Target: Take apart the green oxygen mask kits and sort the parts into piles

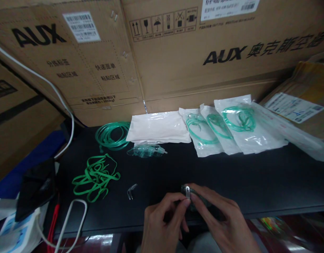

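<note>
My left hand [162,221] and my right hand [219,219] meet at the near edge of the black table [256,175]. Together their fingertips pinch a small metal clip [187,191] against a clear green-tinted mask [194,200], mostly hidden under my right fingers. Another small metal clip [131,191] lies loose on the table to the left of my hands. Further back lie several clear green masks [146,150], a coil of green tubing [112,135] and a pile of green elastic straps [96,177].
A flat white plastic bag [159,127] and three sealed bags with green tubing [230,126] lie at the back. Large AUX cardboard boxes [177,52] wall off the rear. A white cable [69,218], a black object [35,188] and papers sit at the left.
</note>
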Available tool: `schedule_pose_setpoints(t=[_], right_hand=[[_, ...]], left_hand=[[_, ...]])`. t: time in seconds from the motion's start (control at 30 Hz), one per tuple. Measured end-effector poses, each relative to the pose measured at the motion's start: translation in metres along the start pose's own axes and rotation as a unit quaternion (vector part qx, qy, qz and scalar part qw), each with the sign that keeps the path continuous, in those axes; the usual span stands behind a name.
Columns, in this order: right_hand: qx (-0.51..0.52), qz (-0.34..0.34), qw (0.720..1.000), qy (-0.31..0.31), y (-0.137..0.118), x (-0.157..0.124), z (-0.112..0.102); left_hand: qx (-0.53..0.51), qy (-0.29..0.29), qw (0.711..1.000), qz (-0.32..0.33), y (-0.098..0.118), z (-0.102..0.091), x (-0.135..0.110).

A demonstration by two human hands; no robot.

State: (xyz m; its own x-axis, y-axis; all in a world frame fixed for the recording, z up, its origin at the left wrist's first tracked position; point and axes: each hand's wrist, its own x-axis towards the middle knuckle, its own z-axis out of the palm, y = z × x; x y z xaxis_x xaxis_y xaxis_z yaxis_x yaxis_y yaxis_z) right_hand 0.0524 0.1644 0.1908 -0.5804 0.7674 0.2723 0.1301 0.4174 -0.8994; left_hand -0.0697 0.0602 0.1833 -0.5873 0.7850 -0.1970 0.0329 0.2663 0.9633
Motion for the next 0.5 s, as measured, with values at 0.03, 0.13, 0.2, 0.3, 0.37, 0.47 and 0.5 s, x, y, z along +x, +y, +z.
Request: schedule_pose_setpoints(t=[0.03, 0.13, 0.2, 0.3, 0.37, 0.47, 0.5], right_hand=[[0.002, -0.003, 1.0, -0.005, -0.001, 0.001, -0.001], [0.01, -0.015, 1.0, -0.011, -0.006, 0.003, -0.001], [0.014, -0.026, 1.0, -0.011, -0.008, 0.004, -0.001], [0.012, -0.025, 1.0, -0.01, -0.006, 0.003, 0.0], [0.002, -0.01, 1.0, -0.014, -0.001, 0.001, 0.001], [-0.026, 0.022, 0.998, -0.045, 0.007, -0.002, 0.001], [-0.032, 0.029, 0.997, -0.059, 0.008, -0.001, 0.0]], left_hand=[[-0.001, 0.003, 1.0, 0.001, 0.0, 0.0, 0.0], [-0.004, 0.007, 1.0, 0.004, 0.0, 0.001, -0.001], [-0.007, 0.006, 1.0, 0.003, 0.0, 0.002, -0.001], [-0.01, 0.001, 1.0, 0.003, -0.001, 0.003, -0.002], [-0.009, -0.005, 1.0, 0.01, -0.004, 0.003, -0.001], [0.001, -0.016, 1.0, 0.026, -0.008, 0.001, 0.0], [0.007, -0.021, 0.999, 0.031, -0.01, -0.001, 0.001]])
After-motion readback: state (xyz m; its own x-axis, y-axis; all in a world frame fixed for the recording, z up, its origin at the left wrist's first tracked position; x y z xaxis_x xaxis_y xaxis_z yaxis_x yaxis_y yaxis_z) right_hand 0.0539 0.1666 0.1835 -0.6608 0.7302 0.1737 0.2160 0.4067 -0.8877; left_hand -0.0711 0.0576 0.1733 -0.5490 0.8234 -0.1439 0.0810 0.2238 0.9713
